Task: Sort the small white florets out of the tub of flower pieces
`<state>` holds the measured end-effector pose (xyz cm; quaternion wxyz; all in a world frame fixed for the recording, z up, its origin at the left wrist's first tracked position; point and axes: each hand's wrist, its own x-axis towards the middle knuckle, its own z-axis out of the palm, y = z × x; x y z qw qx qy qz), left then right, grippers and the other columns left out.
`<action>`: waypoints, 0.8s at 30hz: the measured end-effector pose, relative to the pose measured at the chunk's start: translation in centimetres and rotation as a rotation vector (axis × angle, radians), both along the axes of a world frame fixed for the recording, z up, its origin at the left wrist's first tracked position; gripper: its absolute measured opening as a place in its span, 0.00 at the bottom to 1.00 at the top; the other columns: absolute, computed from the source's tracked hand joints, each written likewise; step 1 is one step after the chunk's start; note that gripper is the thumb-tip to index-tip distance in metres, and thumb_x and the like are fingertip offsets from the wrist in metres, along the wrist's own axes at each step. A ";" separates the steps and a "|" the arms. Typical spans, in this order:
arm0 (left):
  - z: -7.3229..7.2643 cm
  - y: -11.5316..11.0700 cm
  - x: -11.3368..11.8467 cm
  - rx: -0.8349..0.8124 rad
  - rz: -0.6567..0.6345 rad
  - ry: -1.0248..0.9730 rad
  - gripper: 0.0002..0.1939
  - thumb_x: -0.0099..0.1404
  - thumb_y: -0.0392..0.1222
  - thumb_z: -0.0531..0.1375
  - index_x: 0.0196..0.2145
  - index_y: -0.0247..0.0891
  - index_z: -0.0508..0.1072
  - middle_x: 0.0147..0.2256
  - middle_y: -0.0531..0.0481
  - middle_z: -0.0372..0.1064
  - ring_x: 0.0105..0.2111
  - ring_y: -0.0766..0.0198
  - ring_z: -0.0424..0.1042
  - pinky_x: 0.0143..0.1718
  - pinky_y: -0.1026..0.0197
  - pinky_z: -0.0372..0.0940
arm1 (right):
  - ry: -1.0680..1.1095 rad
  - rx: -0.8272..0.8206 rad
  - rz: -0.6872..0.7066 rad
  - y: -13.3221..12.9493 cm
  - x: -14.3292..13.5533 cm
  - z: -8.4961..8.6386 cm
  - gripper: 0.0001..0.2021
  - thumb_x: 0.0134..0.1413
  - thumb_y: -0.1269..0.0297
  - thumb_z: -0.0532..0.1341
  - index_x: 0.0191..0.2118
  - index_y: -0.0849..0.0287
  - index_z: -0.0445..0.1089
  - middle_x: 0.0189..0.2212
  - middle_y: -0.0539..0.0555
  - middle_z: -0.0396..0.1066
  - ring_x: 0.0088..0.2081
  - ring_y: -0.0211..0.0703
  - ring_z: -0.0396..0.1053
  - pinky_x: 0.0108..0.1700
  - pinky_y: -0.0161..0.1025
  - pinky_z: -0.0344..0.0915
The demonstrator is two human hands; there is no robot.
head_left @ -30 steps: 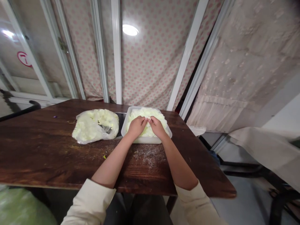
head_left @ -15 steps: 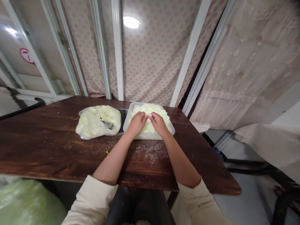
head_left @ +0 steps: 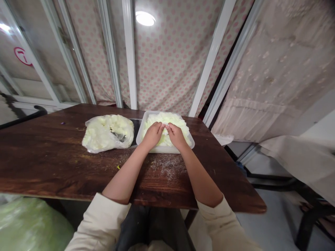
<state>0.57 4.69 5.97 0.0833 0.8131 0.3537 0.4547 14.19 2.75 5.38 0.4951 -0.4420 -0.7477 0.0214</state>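
Observation:
A white plastic tub (head_left: pixel 164 150) on the dark wooden table is heaped with pale yellow-green pieces (head_left: pixel 167 119). Over the heap, my left hand (head_left: pixel 154 133) and my right hand (head_left: pixel 175 134) meet at the fingertips. The fingers of both are closed in a pinch on a small whitish piece (head_left: pixel 164 124), mostly covered by the fingertips. Left of the tub lies a clear plastic bag (head_left: pixel 98 141) with more pale pieces, its mouth open, near my left hand.
A dark flat object (head_left: pixel 136 127) lies between bag and tub. White grains (head_left: pixel 169 166) are scattered on the wooden table (head_left: pixel 52 153) before the tub. A large green-filled bag (head_left: pixel 34 225) stands at lower left. Curtained glass panels rise behind.
The view has shifted slightly, so table, tub and bag appear a little higher. Both hands stay together over the tub, with only small finger movement.

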 end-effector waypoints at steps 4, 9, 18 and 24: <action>-0.1 0.2 -0.1 -0.031 -0.069 -0.063 0.13 0.66 0.42 0.48 0.24 0.37 0.61 0.25 0.51 0.58 0.28 0.64 0.60 0.32 0.62 0.56 | 0.115 0.061 0.010 0.0 0.3 0.3 0.11 0.56 0.60 0.52 0.27 0.58 0.64 0.28 0.52 0.65 0.32 0.39 0.63 0.33 0.35 0.58; -0.2 0.1 -0.1 -0.114 -0.117 -0.098 0.07 0.61 0.41 0.54 0.29 0.36 0.67 0.28 0.51 0.62 0.27 0.66 0.61 0.31 0.63 0.57 | 0.218 0.032 -0.029 0.0 0.4 0.3 0.11 0.55 0.59 0.53 0.25 0.58 0.61 0.25 0.49 0.61 0.29 0.37 0.60 0.31 0.35 0.56; 0.1 -0.5 -0.1 -0.189 -0.157 -0.109 0.10 0.60 0.45 0.55 0.31 0.36 0.71 0.29 0.50 0.66 0.27 0.67 0.63 0.31 0.63 0.58 | 0.188 0.015 -0.071 -0.6 0.2 0.5 0.14 0.58 0.59 0.47 0.23 0.56 0.48 0.20 0.46 0.50 0.25 0.35 0.51 0.29 0.35 0.49; 0.3 -0.6 -0.1 -0.195 -0.207 -0.192 0.13 0.61 0.49 0.54 0.30 0.36 0.71 0.29 0.51 0.67 0.28 0.67 0.63 0.31 0.64 0.58 | 0.144 -0.028 -0.030 -0.5 0.1 0.4 0.16 0.57 0.56 0.48 0.21 0.57 0.49 0.18 0.45 0.49 0.23 0.34 0.51 0.27 0.34 0.47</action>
